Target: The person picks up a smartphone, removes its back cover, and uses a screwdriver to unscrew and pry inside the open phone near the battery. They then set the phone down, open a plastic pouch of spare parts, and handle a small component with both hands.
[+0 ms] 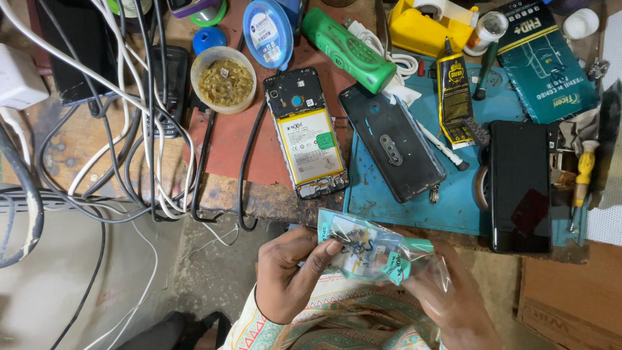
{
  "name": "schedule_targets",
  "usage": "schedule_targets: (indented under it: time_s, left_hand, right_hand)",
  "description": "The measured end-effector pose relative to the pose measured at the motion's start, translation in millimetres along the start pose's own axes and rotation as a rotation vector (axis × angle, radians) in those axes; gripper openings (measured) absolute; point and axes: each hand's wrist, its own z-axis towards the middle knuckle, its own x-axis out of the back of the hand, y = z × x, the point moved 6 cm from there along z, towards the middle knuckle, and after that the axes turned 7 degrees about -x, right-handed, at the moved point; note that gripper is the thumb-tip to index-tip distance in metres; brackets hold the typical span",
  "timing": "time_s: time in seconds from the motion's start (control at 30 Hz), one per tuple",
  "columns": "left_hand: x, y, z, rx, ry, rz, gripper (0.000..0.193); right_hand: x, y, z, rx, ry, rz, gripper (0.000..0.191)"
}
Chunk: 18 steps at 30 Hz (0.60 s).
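Observation:
Both my hands hold one small clear plastic pouch [372, 253] with teal edges, below the bench's front edge. My left hand [288, 272] pinches its left end between thumb and fingers. My right hand [453, 298] grips its right end through the plastic. Small dark parts show inside the pouch. On the bench above lie an opened phone [310, 136] with its yellow battery exposed and a dark phone back cover [392, 142].
A blue work mat [453, 201] carries a black phone [521, 185], a glue tube [453, 97], and a teal packet [547, 61]. A green torch [350, 48], a tub of flux [223, 81] and a yellow tape dispenser [427, 26] stand behind. Tangled cables [142, 142] hang at left.

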Motion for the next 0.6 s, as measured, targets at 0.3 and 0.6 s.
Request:
schedule_targets:
  time_s: [0.3, 0.6]
  left_hand:
    - [3, 20, 2, -0.109, 0.107, 0.118, 0.016]
    - [2, -9, -8, 0.082, 0.197, -0.112, 0.029]
  right_hand:
    - [5, -15, -10, 0.126, 0.095, -0.785, 0.044]
    - [-5, 1, -7, 0.001, 0.002, -0.233, 0.051]
